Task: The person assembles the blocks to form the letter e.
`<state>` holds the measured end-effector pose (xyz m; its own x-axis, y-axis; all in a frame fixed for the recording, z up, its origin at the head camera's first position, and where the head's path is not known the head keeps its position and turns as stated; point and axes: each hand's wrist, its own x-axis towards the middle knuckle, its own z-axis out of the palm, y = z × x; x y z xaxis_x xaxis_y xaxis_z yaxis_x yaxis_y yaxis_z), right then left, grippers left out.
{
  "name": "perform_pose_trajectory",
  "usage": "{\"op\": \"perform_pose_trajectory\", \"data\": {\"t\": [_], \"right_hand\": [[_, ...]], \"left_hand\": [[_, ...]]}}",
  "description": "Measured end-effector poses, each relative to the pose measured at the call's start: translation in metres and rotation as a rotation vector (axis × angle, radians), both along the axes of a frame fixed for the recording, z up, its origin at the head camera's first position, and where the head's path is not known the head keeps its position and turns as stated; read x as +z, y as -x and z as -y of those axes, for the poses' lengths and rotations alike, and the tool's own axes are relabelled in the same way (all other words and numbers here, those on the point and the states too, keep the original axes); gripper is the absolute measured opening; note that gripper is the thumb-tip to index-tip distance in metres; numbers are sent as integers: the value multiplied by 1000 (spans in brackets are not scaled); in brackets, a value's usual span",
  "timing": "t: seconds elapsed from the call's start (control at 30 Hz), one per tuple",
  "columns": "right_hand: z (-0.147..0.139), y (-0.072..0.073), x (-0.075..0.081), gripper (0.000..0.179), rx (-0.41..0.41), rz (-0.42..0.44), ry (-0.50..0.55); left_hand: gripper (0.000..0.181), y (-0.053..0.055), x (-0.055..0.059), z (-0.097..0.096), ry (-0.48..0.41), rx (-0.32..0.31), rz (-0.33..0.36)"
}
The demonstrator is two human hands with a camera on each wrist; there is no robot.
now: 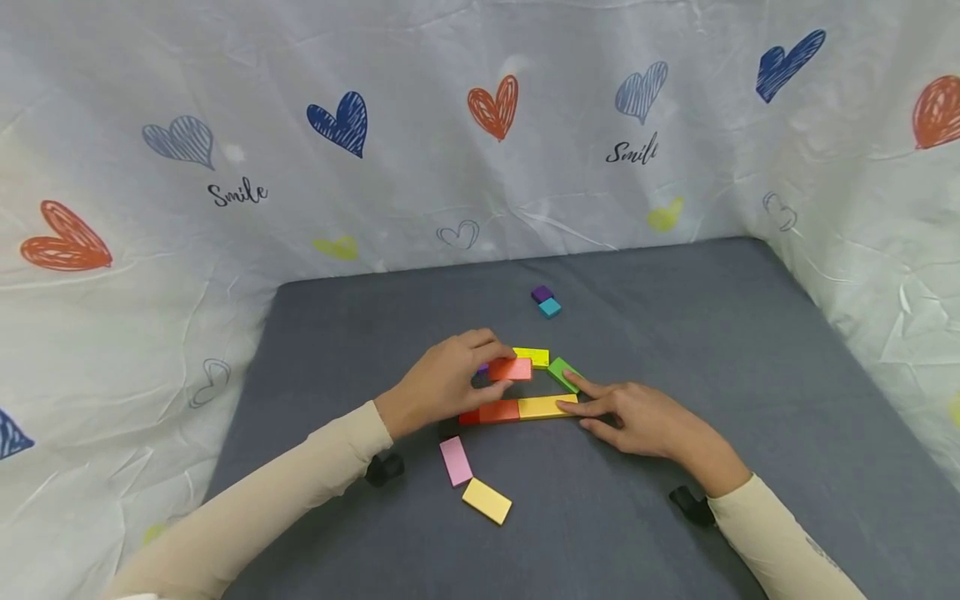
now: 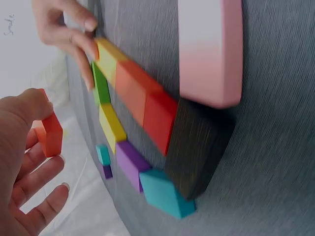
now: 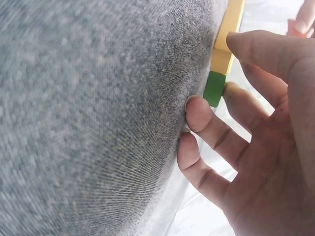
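Observation:
My left hand (image 1: 446,379) pinches an orange-red block (image 1: 510,369) between thumb and fingers, held above the table. Below it, several blocks form a ring: a red block (image 2: 160,120), an orange block (image 1: 498,411), a yellow-orange block (image 1: 540,407), a green block (image 1: 562,375), a bright yellow block (image 1: 536,357), a purple block (image 2: 131,164), a teal block (image 2: 165,194) and a black block (image 2: 197,147). With extended fingers, my right hand (image 1: 637,417) touches the yellow-orange and green blocks at the ring's right end. In the head view, my left hand hides the teal block.
Nearer the front lie a pink block (image 1: 456,461) and a pale yellow block (image 1: 487,500), touching at a corner. Farther back, a small dark purple block (image 1: 542,293) adjoins a small cyan block (image 1: 550,308). A heart-printed white sheet (image 1: 420,183) hangs behind the grey table (image 1: 360,333).

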<state>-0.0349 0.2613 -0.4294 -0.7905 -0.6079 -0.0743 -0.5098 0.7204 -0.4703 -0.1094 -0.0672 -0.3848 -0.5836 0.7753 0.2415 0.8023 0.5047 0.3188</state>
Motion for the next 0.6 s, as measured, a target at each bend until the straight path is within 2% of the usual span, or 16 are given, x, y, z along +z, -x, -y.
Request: {"op": "perform_pose_trajectory", "data": {"t": [0.27, 0.47, 0.6], "right_hand": [[-1, 1, -1, 43, -4, 10, -6], [-2, 0, -2, 44, -6, 3, -1], [-2, 0, -2, 45, -1, -5, 1]], "left_hand": [[35, -28, -4, -1, 16, -33, -9], [34, -47, -7, -4, -19, -79, 71], [35, -59, -12, -5, -8, -90, 122]]}}
